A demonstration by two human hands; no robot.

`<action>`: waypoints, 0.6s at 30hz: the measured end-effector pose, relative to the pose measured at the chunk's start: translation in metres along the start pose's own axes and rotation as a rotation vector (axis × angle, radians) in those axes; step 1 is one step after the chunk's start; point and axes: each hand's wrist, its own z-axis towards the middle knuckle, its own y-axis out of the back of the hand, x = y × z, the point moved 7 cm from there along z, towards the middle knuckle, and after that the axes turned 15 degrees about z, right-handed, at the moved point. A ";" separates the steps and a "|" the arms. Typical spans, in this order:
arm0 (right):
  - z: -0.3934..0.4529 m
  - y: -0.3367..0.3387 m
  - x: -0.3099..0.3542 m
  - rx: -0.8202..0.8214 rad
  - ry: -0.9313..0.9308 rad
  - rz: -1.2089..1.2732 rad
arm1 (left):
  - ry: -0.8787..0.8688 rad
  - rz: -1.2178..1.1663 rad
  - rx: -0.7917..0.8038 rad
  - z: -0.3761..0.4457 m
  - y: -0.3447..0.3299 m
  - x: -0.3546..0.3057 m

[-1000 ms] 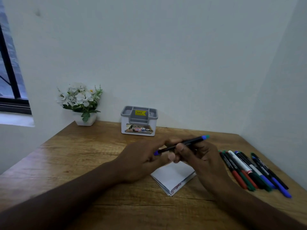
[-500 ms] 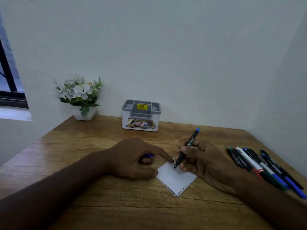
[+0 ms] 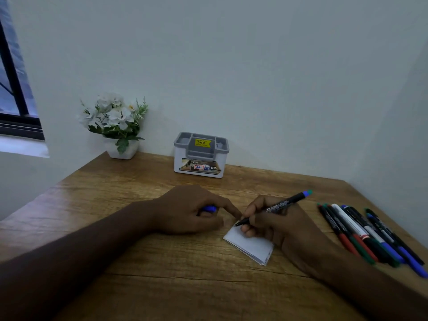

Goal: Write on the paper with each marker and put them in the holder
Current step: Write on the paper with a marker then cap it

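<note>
Right hand [image 3: 281, 224] presses marker [image 3: 275, 208] tip on folded paper [image 3: 251, 246].

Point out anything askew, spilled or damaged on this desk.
Nothing is spilled or damaged. The folded paper lies turned at an angle to the desk edge, and the holder still carries its yellow price sticker. The spare markers lie in a tidy row.

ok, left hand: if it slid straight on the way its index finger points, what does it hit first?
Probably the right hand, which holds the black marker on the folded white paper. The left hand, gripping a blue cap, points its index finger right at the marker tip; they look nearly touching, though depth is unclear.
</note>
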 end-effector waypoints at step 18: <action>-0.007 -0.015 0.010 0.049 0.219 -0.698 | 0.011 -0.001 0.064 0.002 -0.003 0.000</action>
